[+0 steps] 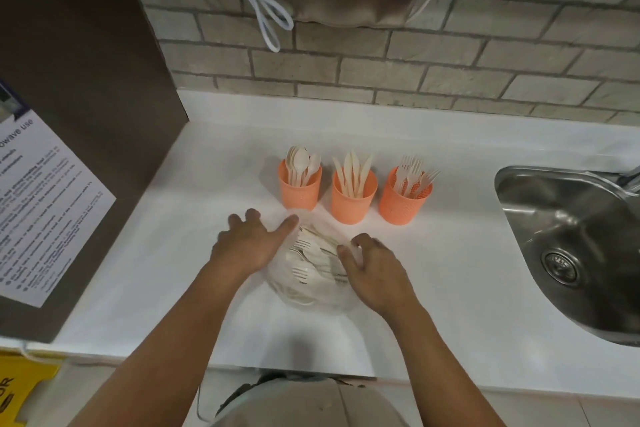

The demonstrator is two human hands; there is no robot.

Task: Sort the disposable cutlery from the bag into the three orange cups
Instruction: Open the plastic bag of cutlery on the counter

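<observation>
On the white counter (pixel 450 288), a clear plastic bag (pixel 308 295), lying just in front of the three orange cups: left cup (pixel 300 192) with spoons (pixel 301 161), middle cup (pixel 353 204) with knives (pixel 353 170), right cup (pixel 403 210) with forks (pixel 414 172). Inside the bag, loose cutlery (pixel 311 253) in a tangled pale heap. Left grip (pixel 247 241) released, fingers straight, pressing down at the bag's left edge. Right grip (pixel 372 263) curled at the right edge, apparently pinching the film. Pieces probably very light, stiff, easy to snap. Film thin, slippery, likely to slide. Best taken by the handles, one kind at a time, with tines eased free rather than yanked and the bag pinned meanwhile.
</observation>
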